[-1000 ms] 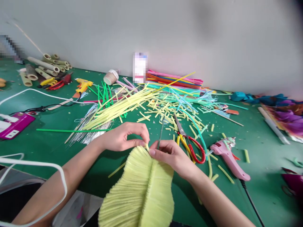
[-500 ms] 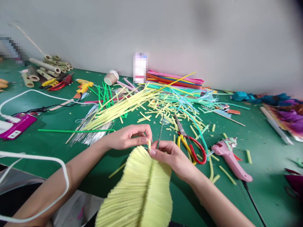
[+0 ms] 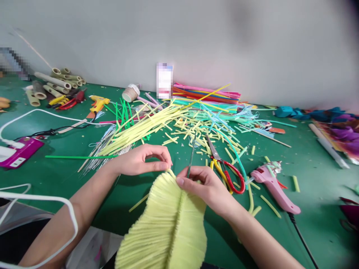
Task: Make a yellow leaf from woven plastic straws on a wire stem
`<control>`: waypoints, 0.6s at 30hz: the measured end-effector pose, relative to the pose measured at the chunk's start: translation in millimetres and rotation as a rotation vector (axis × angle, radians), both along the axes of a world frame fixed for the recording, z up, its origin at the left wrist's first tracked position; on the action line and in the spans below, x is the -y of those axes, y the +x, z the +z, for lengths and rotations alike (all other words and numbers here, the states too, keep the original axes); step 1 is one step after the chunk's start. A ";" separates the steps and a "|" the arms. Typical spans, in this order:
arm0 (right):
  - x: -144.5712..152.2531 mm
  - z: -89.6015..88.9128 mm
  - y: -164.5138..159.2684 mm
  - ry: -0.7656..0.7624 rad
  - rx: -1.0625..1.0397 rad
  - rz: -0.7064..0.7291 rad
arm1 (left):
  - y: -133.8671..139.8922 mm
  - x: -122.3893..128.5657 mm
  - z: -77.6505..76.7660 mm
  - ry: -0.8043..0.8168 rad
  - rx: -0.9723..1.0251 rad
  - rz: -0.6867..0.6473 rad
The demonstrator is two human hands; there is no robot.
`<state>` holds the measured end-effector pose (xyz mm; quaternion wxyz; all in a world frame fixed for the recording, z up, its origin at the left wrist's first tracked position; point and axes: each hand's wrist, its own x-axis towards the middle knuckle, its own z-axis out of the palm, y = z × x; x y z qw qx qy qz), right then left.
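A large pale-yellow leaf shape [image 3: 159,228] made of fuzzy pipe cleaners, with a raised rib along its length, stands in front of me. My right hand [image 3: 206,186] grips it near its tip between thumb and fingers. A thin dark metal rod [image 3: 192,155] sticks up from the same hand; its lower end is hidden. With thumb and forefinger, my left hand [image 3: 148,160] pinches the end of a short yellow pipe cleaner [image 3: 169,172] at the leaf's top edge. Red-and-yellow-handled scissors [image 3: 234,177] lie beyond my right hand.
Loose yellow pipe cleaners [image 3: 146,125] and cut pieces are strewn across the green table [image 3: 70,138]. A pink glue gun [image 3: 276,186] rests on the right, a yellow one [image 3: 98,102] at back left. A purple power strip [image 3: 24,151] and white cable [image 3: 70,213] lie left.
My left hand has moved left and slightly down. The short pipe cleaner, upright before between both hands, now lies bent along the leaf's top edge. The right hand has barely moved.
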<state>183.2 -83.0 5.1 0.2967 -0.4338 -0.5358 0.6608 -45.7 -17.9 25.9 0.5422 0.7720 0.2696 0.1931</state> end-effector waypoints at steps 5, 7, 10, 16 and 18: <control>-0.8 -0.1 -1.5 0.018 0.077 -0.017 | 7.3 4.0 -3.8 -0.167 0.000 0.127; -1.9 1.2 -1.5 0.036 0.096 -0.018 | 12.0 6.8 -5.1 -0.181 -0.080 0.140; -3.1 2.7 -0.9 0.060 0.107 -0.013 | 17.7 10.0 -6.1 -0.196 -0.122 0.195; -4.3 -3.3 0.9 0.049 0.191 -0.053 | 20.2 16.8 -5.1 -0.065 -0.254 0.371; -5.2 -6.6 0.8 0.049 0.224 -0.046 | 20.9 20.4 -4.5 0.017 -0.334 0.410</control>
